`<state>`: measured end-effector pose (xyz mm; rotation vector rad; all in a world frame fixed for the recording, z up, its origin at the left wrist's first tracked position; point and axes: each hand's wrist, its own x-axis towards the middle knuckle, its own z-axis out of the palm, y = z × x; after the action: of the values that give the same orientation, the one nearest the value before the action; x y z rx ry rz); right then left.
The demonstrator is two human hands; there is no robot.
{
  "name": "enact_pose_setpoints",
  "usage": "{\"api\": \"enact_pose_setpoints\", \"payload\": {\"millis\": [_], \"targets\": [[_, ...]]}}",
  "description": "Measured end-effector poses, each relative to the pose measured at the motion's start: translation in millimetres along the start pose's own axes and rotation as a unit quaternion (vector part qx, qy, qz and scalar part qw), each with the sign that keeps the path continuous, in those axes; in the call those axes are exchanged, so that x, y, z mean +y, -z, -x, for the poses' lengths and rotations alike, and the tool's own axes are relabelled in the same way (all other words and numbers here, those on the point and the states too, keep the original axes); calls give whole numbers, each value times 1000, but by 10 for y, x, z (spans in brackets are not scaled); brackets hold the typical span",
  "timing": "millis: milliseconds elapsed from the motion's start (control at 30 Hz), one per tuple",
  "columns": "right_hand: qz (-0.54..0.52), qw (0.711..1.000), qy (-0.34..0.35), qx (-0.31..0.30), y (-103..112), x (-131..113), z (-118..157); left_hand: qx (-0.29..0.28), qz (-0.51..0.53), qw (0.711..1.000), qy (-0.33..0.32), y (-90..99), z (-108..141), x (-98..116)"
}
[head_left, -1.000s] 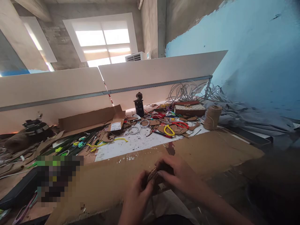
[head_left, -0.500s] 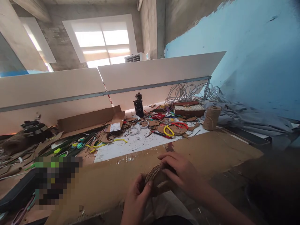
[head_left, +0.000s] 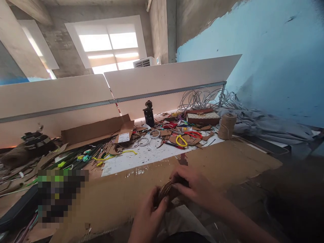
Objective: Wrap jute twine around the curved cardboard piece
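**Closely held: a brown piece [head_left: 165, 189] at a crowded table [head_left: 121, 164]**

A person grips the ridged piece from both ends, just above the near side of a cardboard sheet [head_left: 106, 199]; whether it touches the sheet cannot be told. The left hand [head_left: 150, 212] is curled nearly closed around the left end, thumb pressed on the near side. The right hand [head_left: 193, 184] bends over the other end, thumb and fingers drawn together on it, though its palm side is in shadow and much of the piece is hidden. The paired hold probably keeps the piece from twisting, one hand steadying what the other presses. Keeping it low and near the body likely brings it under the eyes and lets both forearms stay easy.

The sheet seems laid to shield the tabletop, and its glossy patches look like tape. Beyond it, a spool [head_left: 227, 127] of twine stands on end, which should stop it rolling, at a spot the right hand could reach. A yellow loop [head_left: 181, 140] and white rings [head_left: 143, 141] lie among scraps past the far edge, out of the way of the hands yet near. A black bottle [head_left: 149, 118] stands farther back, by the partition [head_left: 164, 79], perhaps to save it from knocks. Loops of pale tubing [head_left: 196, 99] spread behind a purse [head_left: 202, 117], their springy bulk apparently better kept in the corner.
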<state>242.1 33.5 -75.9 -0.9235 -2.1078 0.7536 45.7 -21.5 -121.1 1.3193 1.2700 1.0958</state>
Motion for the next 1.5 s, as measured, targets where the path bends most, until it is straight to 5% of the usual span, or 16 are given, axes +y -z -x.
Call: {"api": "enact_pose_setpoints", "payload": {"millis": [200,400,633,833,1000,1167,1500], "targets": [[-62,997,-33,-29,78,34,-1,-17,-29,999,-6,-3,-58,44],[-152,976,-117,-101,261,359,-48,5,24,1000,-3,13,-76,-96],[-375,898,-195,-123,169,606,-95,0,-21,1000,-3,39,-15,-54],[-386,887,-205,-150,175,611,-69,-26,-41,999,-1,84,17,0],[-340,912,-199,-116,210,527,-76,-28,-61,998,0,125,23,15],[-72,993,-82,-37,327,202,1,25,-28,999,5,93,7,-10],[98,995,3,15,137,108,131,68,30,997,7,21,32,-21]]}}
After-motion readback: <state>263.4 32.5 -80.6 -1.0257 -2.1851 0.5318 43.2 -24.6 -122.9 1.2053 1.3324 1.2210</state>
